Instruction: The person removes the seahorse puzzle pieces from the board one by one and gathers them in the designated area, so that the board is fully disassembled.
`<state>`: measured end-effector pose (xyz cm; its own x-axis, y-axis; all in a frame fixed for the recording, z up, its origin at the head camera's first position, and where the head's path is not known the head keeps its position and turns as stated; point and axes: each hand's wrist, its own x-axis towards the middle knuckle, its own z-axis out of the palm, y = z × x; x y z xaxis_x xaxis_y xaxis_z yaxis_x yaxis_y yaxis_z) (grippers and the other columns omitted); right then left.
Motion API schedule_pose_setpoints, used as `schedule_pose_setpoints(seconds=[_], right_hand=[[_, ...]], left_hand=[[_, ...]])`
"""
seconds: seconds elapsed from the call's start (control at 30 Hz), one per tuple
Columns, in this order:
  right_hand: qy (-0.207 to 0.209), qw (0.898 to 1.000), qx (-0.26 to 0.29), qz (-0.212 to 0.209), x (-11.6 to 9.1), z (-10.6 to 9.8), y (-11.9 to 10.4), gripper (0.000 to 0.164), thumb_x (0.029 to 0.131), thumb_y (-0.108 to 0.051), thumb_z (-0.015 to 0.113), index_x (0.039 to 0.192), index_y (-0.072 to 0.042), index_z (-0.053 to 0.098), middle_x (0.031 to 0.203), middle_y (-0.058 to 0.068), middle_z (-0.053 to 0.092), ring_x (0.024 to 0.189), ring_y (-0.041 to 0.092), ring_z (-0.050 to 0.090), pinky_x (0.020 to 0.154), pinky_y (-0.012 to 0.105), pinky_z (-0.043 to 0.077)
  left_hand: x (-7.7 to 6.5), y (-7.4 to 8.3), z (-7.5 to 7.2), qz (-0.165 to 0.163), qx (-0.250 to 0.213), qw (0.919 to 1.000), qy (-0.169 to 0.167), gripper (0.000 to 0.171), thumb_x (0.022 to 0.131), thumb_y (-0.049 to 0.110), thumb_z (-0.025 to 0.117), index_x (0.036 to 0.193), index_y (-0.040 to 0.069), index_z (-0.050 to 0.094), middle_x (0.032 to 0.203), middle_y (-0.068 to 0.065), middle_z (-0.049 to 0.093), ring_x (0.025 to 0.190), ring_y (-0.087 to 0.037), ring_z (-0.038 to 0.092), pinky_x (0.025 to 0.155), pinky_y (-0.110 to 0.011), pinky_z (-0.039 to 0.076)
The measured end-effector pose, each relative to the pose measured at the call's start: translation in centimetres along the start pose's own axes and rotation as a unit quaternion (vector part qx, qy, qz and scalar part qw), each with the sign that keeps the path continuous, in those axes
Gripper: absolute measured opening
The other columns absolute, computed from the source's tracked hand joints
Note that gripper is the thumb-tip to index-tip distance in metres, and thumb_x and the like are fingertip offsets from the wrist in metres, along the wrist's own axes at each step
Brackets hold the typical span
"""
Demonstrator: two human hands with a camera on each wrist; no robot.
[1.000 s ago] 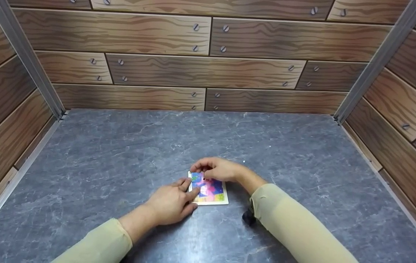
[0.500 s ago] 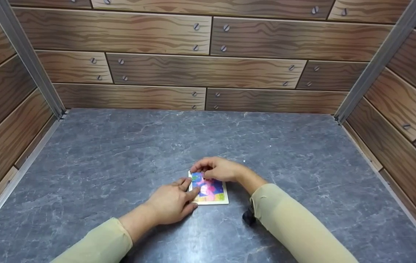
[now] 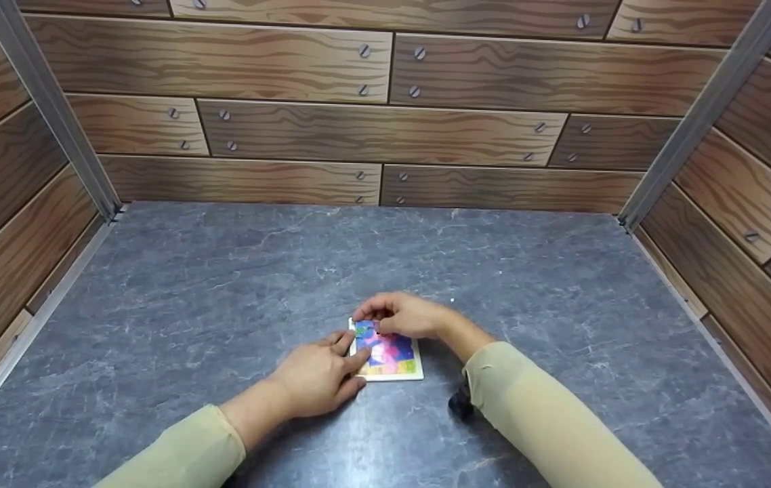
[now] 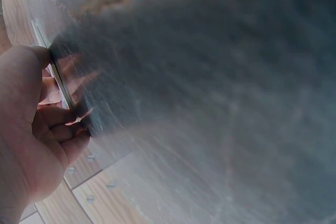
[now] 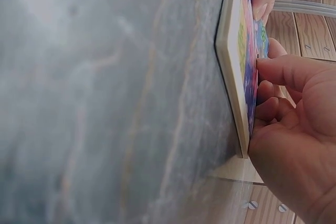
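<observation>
Broadly, plank-patterned walls border a grey tabletop. The left hand lays its straight index finger on a picture board lying flat between both hands; the right hand bends its fingers by the far edge, pinching unclear. A white speck lies near.

Flat rectangular picture board is splashed with pink, blue, green and yellow, kinda framed in cream. Smooth slate-grey surface is marbled with white veins, brown plank-print walls are streaked with darker grain, fabric sleeves are coloured plain beige.
</observation>
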<state>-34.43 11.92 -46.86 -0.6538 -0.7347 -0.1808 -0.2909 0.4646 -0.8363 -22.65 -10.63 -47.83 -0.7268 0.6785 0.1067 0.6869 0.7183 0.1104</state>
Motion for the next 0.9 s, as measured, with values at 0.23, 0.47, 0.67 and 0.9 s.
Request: schedule_pose_setpoints(seconds=[0.23, 0.47, 0.67, 0.9], right_hand=[[-0.008, 1.0, 0.023, -0.008, -0.07, 0.1, 0.01, 0.038, 0.097, 0.005, 0.06, 0.133, -0.004, 0.071, 0.108, 0.0, 0.068, 0.088, 0.01, 0.057, 0.076, 0.024, 0.049], [-0.01, 0.999, 0.035, -0.004, -0.07, 0.05, -0.1, 0.038, 0.097, 0.002, 0.065, 0.134, -0.006, 0.071, 0.121, 0.003, 0.068, 0.099, 0.013, 0.059, 0.078, 0.025, 0.052], [-0.011, 0.999, 0.039, 0.0, -0.09, -0.05, -0.09, 0.043, 0.093, 0.002, 0.068, 0.135, -0.007, 0.071, 0.116, 0.002, 0.067, 0.1, 0.014, 0.057, 0.083, 0.027, 0.05], [-0.009, 1.0, 0.03, -0.002, 0.0, -0.07, 0.09, 0.047, 0.09, 0.002, 0.073, 0.135, -0.009, 0.072, 0.117, 0.0, 0.067, 0.104, 0.014, 0.055, 0.09, 0.029, 0.048]], left_hand=[[-0.01, -0.04, 0.12, -0.001, -0.001, 1.0, 0.0, 0.05, 0.109, 0.04, 0.056, 0.15, 0.011, 0.062, 0.149, -0.031, 0.055, 0.136, -0.044, 0.058, 0.104, -0.053, 0.055], [0.05, -0.1, 0.13, 0.001, 0.0, 1.0, 0.001, 0.05, 0.109, 0.039, 0.057, 0.15, 0.011, 0.062, 0.148, -0.031, 0.056, 0.135, -0.043, 0.059, 0.104, -0.053, 0.055], [0.01, -0.13, 0.09, 0.004, -0.001, 1.0, 0.004, 0.05, 0.109, 0.039, 0.058, 0.15, 0.011, 0.063, 0.148, -0.032, 0.056, 0.135, -0.044, 0.059, 0.103, -0.053, 0.055], [0.02, -0.07, 0.05, 0.002, 0.006, 1.0, 0.001, 0.05, 0.109, 0.04, 0.058, 0.15, 0.012, 0.063, 0.148, -0.031, 0.056, 0.134, -0.044, 0.059, 0.104, -0.052, 0.055]])
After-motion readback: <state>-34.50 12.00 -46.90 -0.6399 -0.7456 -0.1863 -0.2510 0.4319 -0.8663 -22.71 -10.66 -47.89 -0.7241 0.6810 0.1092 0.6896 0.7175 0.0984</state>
